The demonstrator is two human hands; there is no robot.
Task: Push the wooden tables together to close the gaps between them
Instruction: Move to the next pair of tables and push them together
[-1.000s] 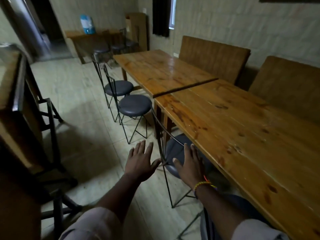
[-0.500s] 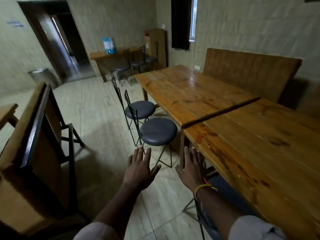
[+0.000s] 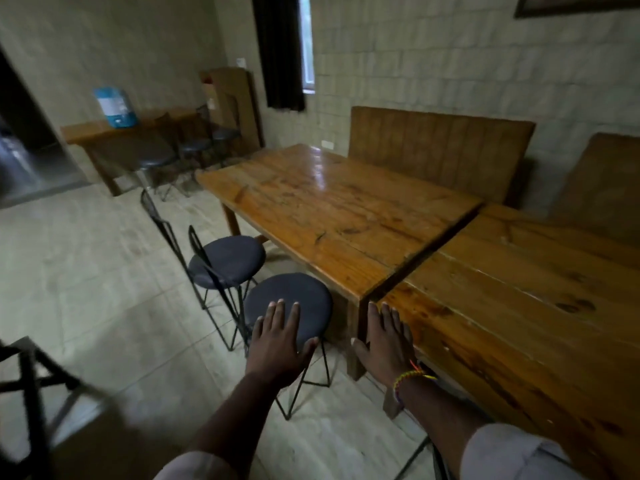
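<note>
Tables of varnished wood stand end to end at the right of the view, a dark gap running between them from about 1 o'clock down to the centre. Nothing is grasped. The right hand (image 3: 382,341) is flat and spread, fingers extended toward 12 o'clock, alongside the corner edge of the near table (image 3: 519,306); whether the palm actually presses on the wood I cannot tell. A braided yellow and multicoloured bracelet (image 3: 410,377) circles that wrist. The left hand (image 3: 278,337) is likewise loose and splayed, held out in front of the dark round seat of the nearest stool (image 3: 289,306), with nothing in it; contact with the seat cannot be told.

At 12 o'clock from the right hand the gap meets the front edges of both tops. The far table (image 3: 329,216) lies beyond it, glossy, with a light reflection near its far end. A second stool (image 3: 227,259) stands just beside the first, at 10 o'clock from it, both on thin black wire legs.

Behind the tables, at 1 and 2 o'clock, two wooden bench backs (image 3: 440,150) rest near the tiled wall. At 10 o'clock in the distance, a side table (image 3: 93,133) carries a blue water jug (image 3: 114,107), with more stools beside it.
</note>
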